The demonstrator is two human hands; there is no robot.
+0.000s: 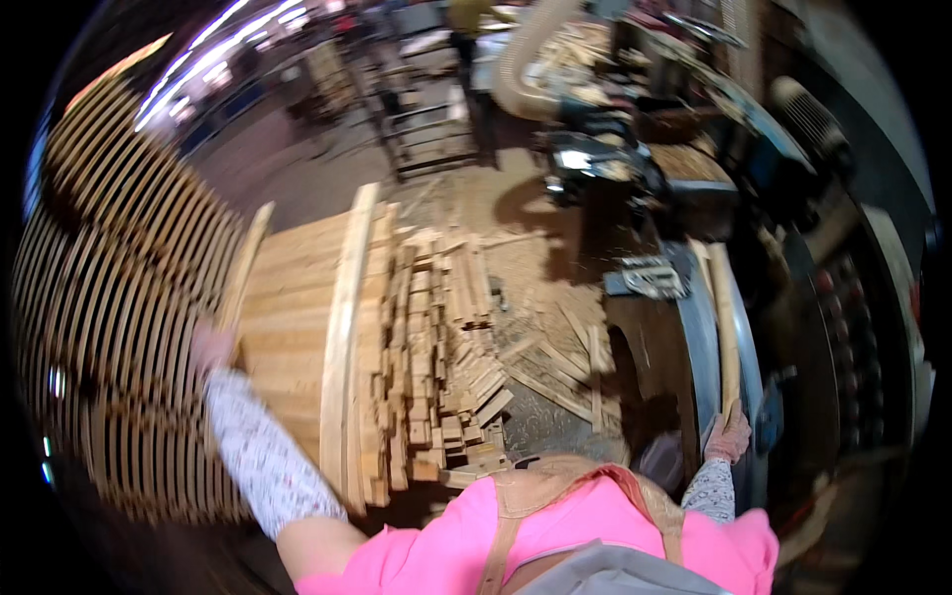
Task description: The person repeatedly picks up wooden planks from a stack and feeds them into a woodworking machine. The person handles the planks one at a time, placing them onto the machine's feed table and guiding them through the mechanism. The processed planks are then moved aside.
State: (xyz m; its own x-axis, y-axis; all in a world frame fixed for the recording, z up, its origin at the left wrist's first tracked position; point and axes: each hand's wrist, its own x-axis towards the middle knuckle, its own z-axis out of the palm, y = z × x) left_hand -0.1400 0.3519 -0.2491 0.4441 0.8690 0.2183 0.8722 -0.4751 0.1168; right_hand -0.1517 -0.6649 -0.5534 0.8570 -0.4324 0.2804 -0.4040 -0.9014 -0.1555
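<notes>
My right hand [729, 438], in a pale glove, is closed round the near end of a wooden strip [729, 327]. That strip lies lengthwise along a blue metal machine bed [697, 337], with a second strip [702, 263] beside its far end. On the other side, my left hand [211, 347] reaches to the left edge of a stack of planks [288, 297]. It is at the near end of a thin wooden strip [248, 260]; motion blur hides whether its fingers grip it. Another long strip [347, 337] lies across the stack's right part.
Tall piles of slatted timber [119, 297] rise along the left. Cut wood pieces [476, 387] and loose offcuts [555, 367] lie between stack and machine. A ribbed hose [526, 69] hangs ahead above machinery; a wheeled rack [426, 129] stands farther off.
</notes>
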